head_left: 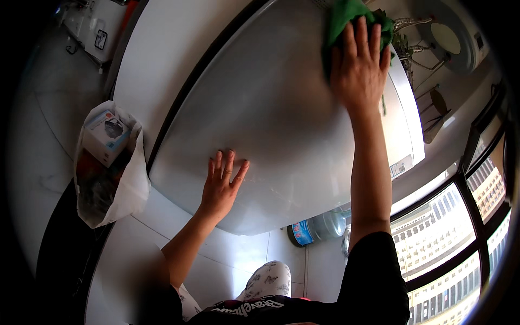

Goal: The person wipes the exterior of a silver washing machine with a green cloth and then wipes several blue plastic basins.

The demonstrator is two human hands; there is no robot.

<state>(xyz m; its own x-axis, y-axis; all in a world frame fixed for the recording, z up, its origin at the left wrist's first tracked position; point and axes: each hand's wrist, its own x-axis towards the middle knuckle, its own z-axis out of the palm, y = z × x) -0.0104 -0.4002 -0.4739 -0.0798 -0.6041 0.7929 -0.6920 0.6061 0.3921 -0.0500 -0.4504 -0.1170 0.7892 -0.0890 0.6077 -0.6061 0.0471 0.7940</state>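
A large grey, smooth-fronted appliance, perhaps a washing machine or refrigerator, stands before me. My right hand reaches far up and presses a green cloth against its surface near the upper right edge; the fingers lie spread over the cloth. Lower down, my left hand rests on the same grey surface with fingers apart and nothing in it. Part of the cloth is hidden under my right hand.
On the left, a white bag holds a printed box. A large plastic water bottle lies below the appliance. Pipes and a round water heater are at the upper right, above a black-framed window. Pale tiles cover the floor.
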